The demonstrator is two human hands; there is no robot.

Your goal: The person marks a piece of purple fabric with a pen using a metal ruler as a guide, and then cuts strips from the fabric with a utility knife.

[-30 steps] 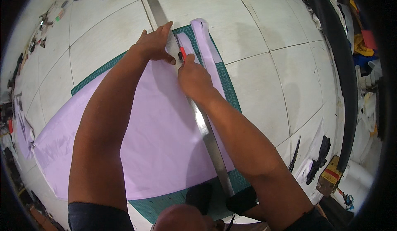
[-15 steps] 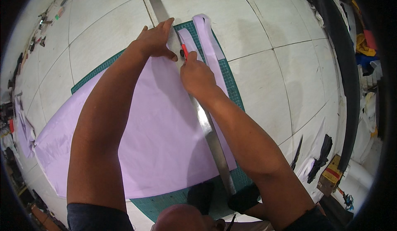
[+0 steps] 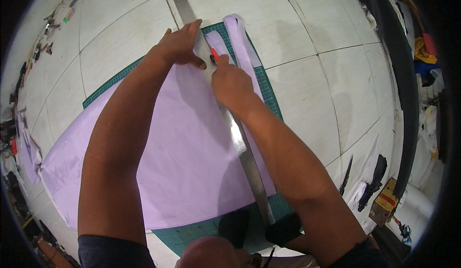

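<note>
A long steel ruler point(image 3: 242, 150) lies lengthwise over a sheet of lilac material point(image 3: 187, 148), which is spread on a green cutting mat point(image 3: 271, 92). My left hand point(image 3: 181, 48) presses on the upper part of the ruler, thumb and fingers spread. Closed around a red cutter knife with a black part point(image 3: 214, 55), my right hand point(image 3: 233, 83) rests along the ruler's right edge. The knife's blade cannot be made out. To the right of the ruler lies a narrow lilac strip point(image 3: 218, 42), and beyond it a longer folded strip point(image 3: 238, 42).
Pale floor tiles point(image 3: 312, 90) surround the mat. A long black roll point(image 3: 401, 90) lies along the right side, near a yellow and red box point(image 3: 385, 201). Small tools and scraps line the left edge. My foot point(image 3: 283, 232) is by the ruler's near end.
My right hand and the cutter knife have shifted slightly up and to the right. My left hand and the ruler stay nearly where they were.
</note>
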